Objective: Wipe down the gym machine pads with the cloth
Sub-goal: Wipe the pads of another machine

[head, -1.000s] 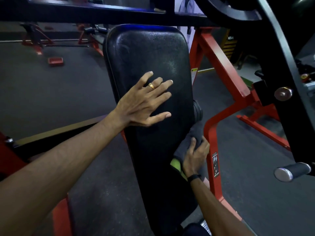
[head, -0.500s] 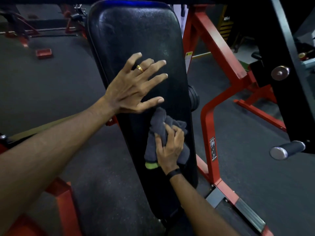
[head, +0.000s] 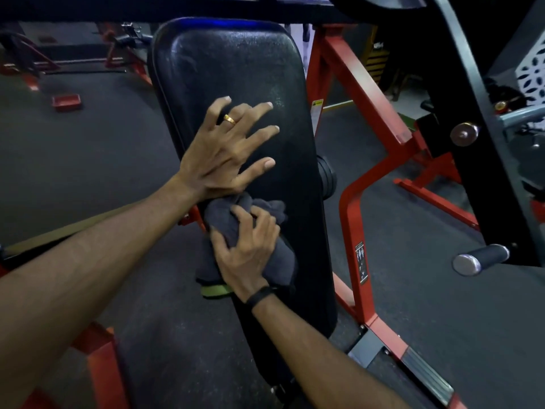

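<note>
Across the middle of the view runs the big black back pad [head: 236, 69], and that is the surface in play. It stands tilted, long axis running from its rounded top edge at the far end down toward the person, bolted to a red machine frame [head: 351, 231] that angles off to the right over dark rubber flooring [head: 73, 157].

Now the left hand [head: 218, 154]: it lies on the pad's middle with fingers spread and almost straight, gripping nothing, a gold ring [head: 229, 118] on one finger. It looks like a brace, steadying the pad and the person's lean while the other hand works.

And the working hand! The right hand [head: 247, 249] sits just below the left, fingers curled into a bunched dark grey cloth [head: 218, 219] and pressing it against the pad's left half. The cloth touches the heel of the left hand at its upper end and spills out past the pad's left edge, a green trim [head: 215, 290] peeking from the bottom. Bunching it gives a thick wad to push with, I'd judge. The wad's longer side runs along the pad's own length.

A black band [head: 259, 293] circles the right wrist. Off to the right, a chrome-tipped handle [head: 480, 258] pokes out of the black upright, well apart from the action.
</note>
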`<state>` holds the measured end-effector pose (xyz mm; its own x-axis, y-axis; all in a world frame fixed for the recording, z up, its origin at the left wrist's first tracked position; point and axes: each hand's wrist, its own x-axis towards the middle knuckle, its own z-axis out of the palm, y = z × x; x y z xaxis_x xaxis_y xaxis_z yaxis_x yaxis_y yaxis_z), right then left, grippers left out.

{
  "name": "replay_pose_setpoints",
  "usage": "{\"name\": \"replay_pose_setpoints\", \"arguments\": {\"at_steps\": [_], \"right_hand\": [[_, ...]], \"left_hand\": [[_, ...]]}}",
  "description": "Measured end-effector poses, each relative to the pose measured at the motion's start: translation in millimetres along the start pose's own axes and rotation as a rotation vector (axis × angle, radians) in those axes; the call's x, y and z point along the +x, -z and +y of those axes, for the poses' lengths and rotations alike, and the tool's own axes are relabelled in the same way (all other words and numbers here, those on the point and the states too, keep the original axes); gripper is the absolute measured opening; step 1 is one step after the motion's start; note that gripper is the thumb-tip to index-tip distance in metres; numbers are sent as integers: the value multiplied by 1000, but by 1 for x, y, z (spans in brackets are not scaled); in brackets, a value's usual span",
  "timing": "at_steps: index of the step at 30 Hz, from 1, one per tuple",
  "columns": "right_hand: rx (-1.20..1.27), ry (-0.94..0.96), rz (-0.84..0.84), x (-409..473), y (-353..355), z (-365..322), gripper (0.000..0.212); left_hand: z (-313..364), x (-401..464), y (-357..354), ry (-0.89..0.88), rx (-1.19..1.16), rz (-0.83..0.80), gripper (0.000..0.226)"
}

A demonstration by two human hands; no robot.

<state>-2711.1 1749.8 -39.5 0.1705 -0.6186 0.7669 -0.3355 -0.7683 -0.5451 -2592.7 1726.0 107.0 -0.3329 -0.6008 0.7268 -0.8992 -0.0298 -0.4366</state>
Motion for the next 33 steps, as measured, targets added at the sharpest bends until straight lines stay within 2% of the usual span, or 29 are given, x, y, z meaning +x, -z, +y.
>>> {"name": "replay_pose_setpoints", "arguments": {"at_steps": [2, 7, 10, 14, 17, 23, 27, 33], "right_hand": [[-34, 53, 9, 3, -2, -3, 42], [-99, 227, -35, -47, 6, 41, 36], [-125, 206, -144, -93, 16, 67, 32], [-150, 149, -318, -154, 33, 90, 42], [-92, 137, -284, -136, 28, 67, 37], [-90, 84, -66, -4, -19, -31, 36], [-141, 213, -166, -26, -15, -20, 42], [-154, 280, -318, -102, 8, 40, 35]], "left_hand": [[-2, -1, 0, 15, -15, 17, 57], [-1, -3, -2, -99, 5, -25, 55], [-1, -3, -1, -94, 26, -32, 56], [1, -2, 2, -56, 28, -62, 57], [0, 1, 4, -35, 16, -111, 61], [2, 7, 9, -59, 9, -201, 67], [2, 4, 8, -121, 69, -245, 66], [4, -1, 2, -380, 149, -285, 64]]}}
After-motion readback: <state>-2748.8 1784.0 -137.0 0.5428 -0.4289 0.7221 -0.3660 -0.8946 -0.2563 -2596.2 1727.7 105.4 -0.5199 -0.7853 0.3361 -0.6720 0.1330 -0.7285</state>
